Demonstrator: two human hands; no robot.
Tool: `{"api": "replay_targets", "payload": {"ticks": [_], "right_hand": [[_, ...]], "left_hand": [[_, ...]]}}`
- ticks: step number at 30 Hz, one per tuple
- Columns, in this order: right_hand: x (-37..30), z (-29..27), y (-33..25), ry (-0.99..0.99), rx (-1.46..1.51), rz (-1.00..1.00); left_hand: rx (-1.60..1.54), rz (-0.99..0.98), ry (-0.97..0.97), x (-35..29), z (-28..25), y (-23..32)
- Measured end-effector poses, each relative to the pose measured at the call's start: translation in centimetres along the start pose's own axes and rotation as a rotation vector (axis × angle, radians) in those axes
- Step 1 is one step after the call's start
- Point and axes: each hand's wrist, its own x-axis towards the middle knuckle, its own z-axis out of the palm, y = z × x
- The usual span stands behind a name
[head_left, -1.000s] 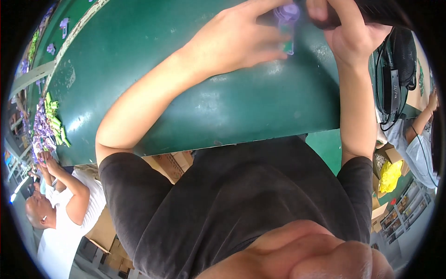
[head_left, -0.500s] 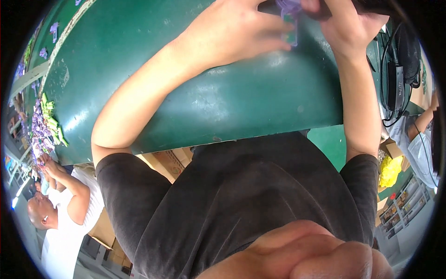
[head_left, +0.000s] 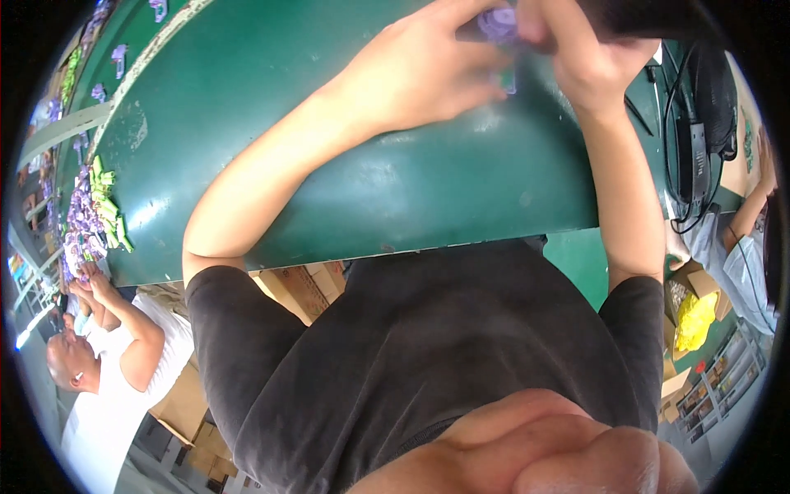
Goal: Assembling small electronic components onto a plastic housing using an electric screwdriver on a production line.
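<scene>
At the far edge of the view, my left hand [head_left: 432, 70] is closed around a purple, partly see-through plastic piece [head_left: 499, 26]. Its lower end shows past my fingers, which are slightly blurred. My right hand [head_left: 588, 62] is beside it, fingers curled, with a fingertip close to the purple piece; whether they touch I cannot tell. A dark shape [head_left: 650, 15] lies over the right hand's far side and hides what those fingers hold. Both hands are above the green tabletop [head_left: 428, 185].
Purple parts [head_left: 82, 210] and green parts [head_left: 107, 206] are heaped at the left, near a co-worker in white [head_left: 148, 350]. A pale rail [head_left: 148, 62] borders the table. Black cables and an adapter [head_left: 698, 160] lie at right; another person's arm [head_left: 749, 216] is beyond. Cardboard boxes [head_left: 300, 292] stand below.
The view has shifted slightly, so the surroundings sit a little differently. My left hand still grips the purple piece, now a bit lower in the picture, and both hands stay close together.
</scene>
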Motion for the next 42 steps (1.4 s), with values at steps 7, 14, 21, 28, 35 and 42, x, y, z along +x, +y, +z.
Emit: {"api": "replay_targets", "payload": {"ticks": [7,14,21,28,35,42], "right_hand": [[-0.9,0.1,1.4,-0.054,0.225,0.021],[-0.3,-1.0,4.2,-0.133,-0.112,-0.305],[0.1,-2.1,3.4,-0.152,-0.274,-0.349],[0.0,-1.4,4.2,-0.164,-0.083,-0.299],[-0.3,-1.1,3.6,-0.129,-0.178,-0.212],[1.5,-1.1,6.9,-0.198,0.250,-0.791]], "left_hand": [[0.166,-0.108,0.179,4.7,-5.0,-7.2],[0.375,-0.346,0.326,5.9,-6.2,-22.7],[0.301,-0.385,0.362,7.5,-4.1,-22.3],[0.377,-0.278,0.438,6.7,-4.2,-22.2],[0.310,-0.199,0.426,6.9,-4.5,-20.0],[0.333,-0.176,0.401,7.9,-4.1,-18.9]]}}
